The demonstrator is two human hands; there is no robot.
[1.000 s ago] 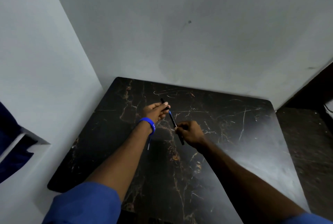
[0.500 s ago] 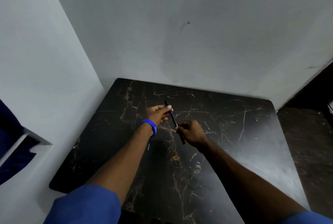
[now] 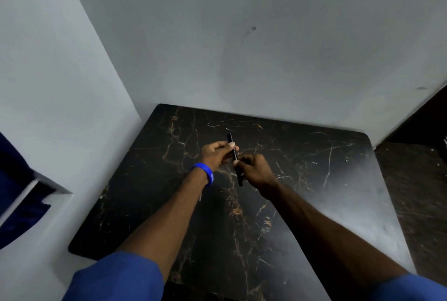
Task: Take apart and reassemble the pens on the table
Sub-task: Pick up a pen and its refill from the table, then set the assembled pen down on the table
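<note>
One pen point(image 3: 234, 153) in play, slim and dark, held up above the black marbled surface point(image 3: 302, 179) toward its far middle. It runs almost straight near to far, the far end tipped slightly left. The far tip pokes out past the left hand point(image 3: 217, 154), the near end juts out below the right hand point(image 3: 254, 170). Both hands pinch it, so its middle is mostly hidden. Whether it is one piece or two parts meeting cannot be told.
</note>
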